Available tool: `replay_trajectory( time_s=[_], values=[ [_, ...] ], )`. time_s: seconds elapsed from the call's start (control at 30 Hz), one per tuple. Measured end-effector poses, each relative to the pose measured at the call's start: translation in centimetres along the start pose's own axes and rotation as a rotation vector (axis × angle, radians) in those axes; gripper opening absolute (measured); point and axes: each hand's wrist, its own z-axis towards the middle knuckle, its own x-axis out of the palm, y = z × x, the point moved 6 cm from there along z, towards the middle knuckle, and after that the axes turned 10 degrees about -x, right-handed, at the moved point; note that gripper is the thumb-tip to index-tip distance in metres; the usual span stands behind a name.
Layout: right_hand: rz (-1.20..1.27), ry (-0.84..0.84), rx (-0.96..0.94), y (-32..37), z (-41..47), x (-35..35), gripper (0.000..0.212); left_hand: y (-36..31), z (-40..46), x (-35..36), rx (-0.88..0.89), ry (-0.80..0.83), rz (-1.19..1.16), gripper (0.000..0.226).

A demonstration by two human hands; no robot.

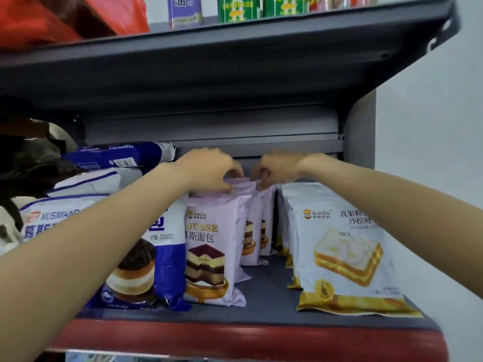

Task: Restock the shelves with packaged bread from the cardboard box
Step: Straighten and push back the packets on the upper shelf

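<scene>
A row of pink mousse bread packs [209, 246] stands upright in the middle of the grey shelf [269, 299]. My left hand [209, 169] pinches the top edge of a pack near the back of that row. My right hand [277, 169] pinches the same top edges from the right side. Both hands meet over the rear packs, fingers curled down onto the wrappers. A row of white sandwich bread packs [342, 254] stands to the right. Blue and white mousse cake packs [138, 262] stand to the left, under my left forearm. The cardboard box is out of view.
More blue and white packs [117, 158] lie stacked at the back left. An upper shelf [235, 61] hangs close overhead, carrying green boxes [239, 7] and a red bag [65, 17]. The shelf has a red front edge [248, 338]. A white wall lies to the right.
</scene>
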Motion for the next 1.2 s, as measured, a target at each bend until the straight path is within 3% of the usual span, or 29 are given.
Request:
replay_trajectory(
  time_s=[0.13, 0.33, 0.57, 0.63, 0.73, 0.87, 0.93, 1.07, 1.2],
  values=[
    [-0.144, -0.13, -0.021, 0.0, -0.8, -0.6, 0.024, -1.2, 2.1, 0.6, 0.043, 0.24, -0.07, 0.023],
    [-0.211, -0.21, -0.025, -1.2, -2.8, -0.8, 0.018, -2.3, 3.0, 0.8, 0.128, 0.035, -0.161, 0.009],
    [0.165, -0.405, 0.039, -1.2, -5.7, -1.9, 0.028, -3.4, 4.0, 0.5, 0.038, -0.029, -0.212, 0.019],
    [0.175, -0.482, -0.005, 0.6, -6.8, -2.0, 0.029, -3.2, 3.1, -0.6, 0.017, -0.044, -0.267, 0.021],
    [0.086, -0.53, -0.04, 3.4, -8.3, -1.4, 0.049, -1.8, -0.5, -3.1, -0.024, -0.141, -0.358, 0.032],
    [0.153, -0.54, -0.076, 7.4, -10.3, -0.4, 0.061, -0.9, -6.5, -2.3, 0.063, 0.106, -0.29, 0.054],
    [0.289, -0.499, -0.06, 9.5, -10.5, 0.5, 0.069, 0.0, -8.1, -1.2, 0.068, 0.019, -0.143, 0.058],
    [0.306, -0.477, -0.031, 12.3, -8.4, 2.7, 0.088, 2.3, -9.7, 0.8, -0.01, -0.227, -0.033, 0.065],
    [0.413, -0.511, 0.004, 12.0, -6.7, 3.7, 0.073, 2.9, -10.3, 2.1, -0.066, -0.312, -0.15, 0.063]
  ],
)
